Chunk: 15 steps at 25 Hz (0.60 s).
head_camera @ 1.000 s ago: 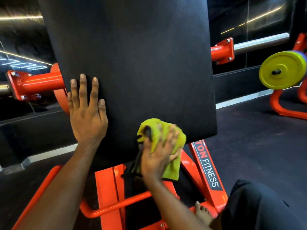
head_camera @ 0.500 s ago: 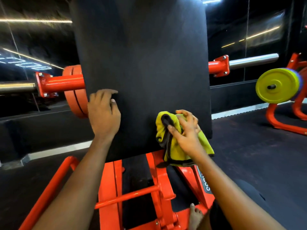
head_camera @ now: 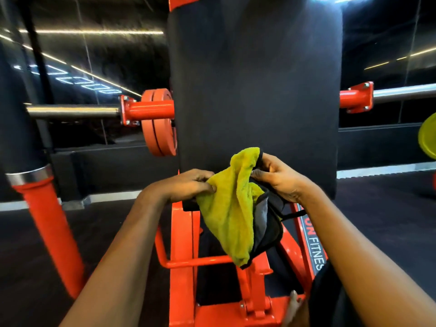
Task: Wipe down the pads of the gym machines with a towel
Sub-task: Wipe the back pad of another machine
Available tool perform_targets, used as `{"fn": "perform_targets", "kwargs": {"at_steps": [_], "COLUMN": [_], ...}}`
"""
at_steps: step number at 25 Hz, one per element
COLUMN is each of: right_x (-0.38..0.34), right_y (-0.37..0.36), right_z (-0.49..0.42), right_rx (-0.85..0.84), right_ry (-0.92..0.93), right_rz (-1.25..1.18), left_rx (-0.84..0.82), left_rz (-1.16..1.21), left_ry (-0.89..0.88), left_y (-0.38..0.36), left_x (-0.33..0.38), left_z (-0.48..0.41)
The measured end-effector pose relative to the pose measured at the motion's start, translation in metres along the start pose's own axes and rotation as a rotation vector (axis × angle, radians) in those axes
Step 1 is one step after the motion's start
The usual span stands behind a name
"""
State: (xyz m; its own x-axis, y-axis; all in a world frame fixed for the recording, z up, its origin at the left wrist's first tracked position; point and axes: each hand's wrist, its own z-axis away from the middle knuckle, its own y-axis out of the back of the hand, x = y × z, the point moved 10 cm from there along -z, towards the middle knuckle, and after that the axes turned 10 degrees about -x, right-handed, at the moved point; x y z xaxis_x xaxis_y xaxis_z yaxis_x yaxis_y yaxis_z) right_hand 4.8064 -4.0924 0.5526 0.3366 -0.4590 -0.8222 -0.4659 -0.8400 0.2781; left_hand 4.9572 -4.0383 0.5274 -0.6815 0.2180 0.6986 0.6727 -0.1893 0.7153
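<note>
The fingers (head_camera: 208, 186) of the left hand (head_camera: 186, 185) are pinched on one edge of the towel (head_camera: 226, 208), those of the right hand (head_camera: 280, 178) curled round its other side. The towel is held before the lower edge of the pad (head_camera: 254, 90), apparently being refolded; wiping is judged unfinished.
</note>
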Motion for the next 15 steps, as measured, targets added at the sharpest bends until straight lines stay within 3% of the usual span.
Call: {"fn": "perform_targets", "kwargs": {"at_steps": [2,5,7,9,13,15], "right_x": [0.011,0.033,0.047,0.063,0.079,0.084], "right_y": [0.009,0.026,0.022,-0.005,-0.075,-0.07], "right_z": [0.001,0.011,0.014,0.008,-0.014,-0.02], "right_rx": [0.04,0.121,0.155,0.129,-0.061,0.033], "right_ry": [-0.035,-0.127,-0.179,-0.249,-0.278,-0.255], "right_rz": [-0.078,-0.178,-0.157,-0.124,0.367,0.605], "left_rx": [0.096,0.327,0.335,0.238,0.173,0.17], "left_rz": [-0.009,-0.319,-0.469,-0.549,-0.551,-0.513], "left_ry": [0.046,0.018,0.018,0.062,0.171,0.216], "left_y": [0.011,0.045,0.054,0.052,0.054,0.06], "left_x": [-0.01,0.013,0.034,0.042,0.03,0.013], "left_z": [0.008,0.026,0.028,0.022,0.026,0.036]}}
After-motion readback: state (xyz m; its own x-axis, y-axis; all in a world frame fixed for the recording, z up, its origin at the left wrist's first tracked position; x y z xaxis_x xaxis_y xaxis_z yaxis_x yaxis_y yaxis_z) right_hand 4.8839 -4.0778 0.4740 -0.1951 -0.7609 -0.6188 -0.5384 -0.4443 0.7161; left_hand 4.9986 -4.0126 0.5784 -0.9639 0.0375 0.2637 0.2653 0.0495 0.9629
